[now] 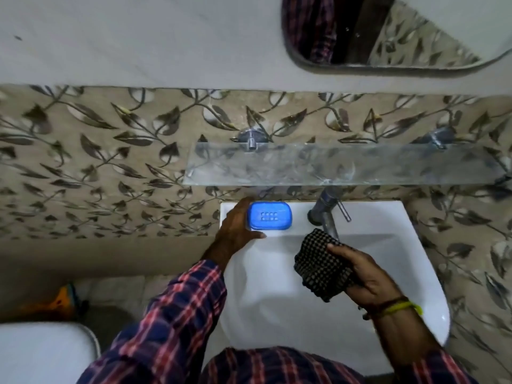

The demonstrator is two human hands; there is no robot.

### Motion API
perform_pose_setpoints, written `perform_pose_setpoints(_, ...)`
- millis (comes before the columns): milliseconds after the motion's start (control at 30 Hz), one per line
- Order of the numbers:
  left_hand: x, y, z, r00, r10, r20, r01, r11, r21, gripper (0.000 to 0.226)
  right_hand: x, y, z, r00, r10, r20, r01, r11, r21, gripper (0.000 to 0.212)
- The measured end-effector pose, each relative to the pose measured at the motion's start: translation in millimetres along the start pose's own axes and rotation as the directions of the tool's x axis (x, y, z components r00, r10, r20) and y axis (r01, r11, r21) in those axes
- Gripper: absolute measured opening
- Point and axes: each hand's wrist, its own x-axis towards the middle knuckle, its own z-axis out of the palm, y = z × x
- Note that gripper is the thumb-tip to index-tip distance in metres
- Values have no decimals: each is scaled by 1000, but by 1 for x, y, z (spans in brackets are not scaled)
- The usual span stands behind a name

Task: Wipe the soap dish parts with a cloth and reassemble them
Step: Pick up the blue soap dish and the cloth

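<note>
A person's left hand (pixel 235 224) grips a blue soap dish (pixel 269 216) on the washbasin (pixel 388 217) rim; the right hand (pixel 365 275) clutches a folded checked cloth (pixel 320 264)

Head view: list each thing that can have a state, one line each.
soap dish: on the sink's back ledge, drain tray seated, no soap.
left hand: fingers wrapped round the dish's left end.
cloth: bunched, off the dish.
right hand: gripping the cloth over the basin.
tap: no water seen running.
sink: basin looks empty.
glass shelf: bare.
</note>
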Motion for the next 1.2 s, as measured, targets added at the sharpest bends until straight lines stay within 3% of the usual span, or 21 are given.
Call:
perform_pose_setpoints(100,6,-1,4,999,12,-31,-10,998,67,111,5,-3,0,1000,-12,1,12,1000,-2,38)
perform_pose_setpoints(500,16,-6,9,983,117,-138,-103,990,100,94,26,-14,8,998,-17,-52,19,999,32,51)
perform_pose_setpoints(767,1,8,6,974,127,-190,-137,990,-41,85,32,-21,2,999,-33,8,33,999,26,49)
perform_pose_setpoints(1000,-40,40,2,937,234,-259,-287,939,-190,85,18,-27,-26,994,-80,71,77,996,49,46)
perform_pose_setpoints(1200,-88,44,16,946,215,-243,-291,893,-343,90,-7,-24,-35,972,-236,-19,234,970,-73,44)
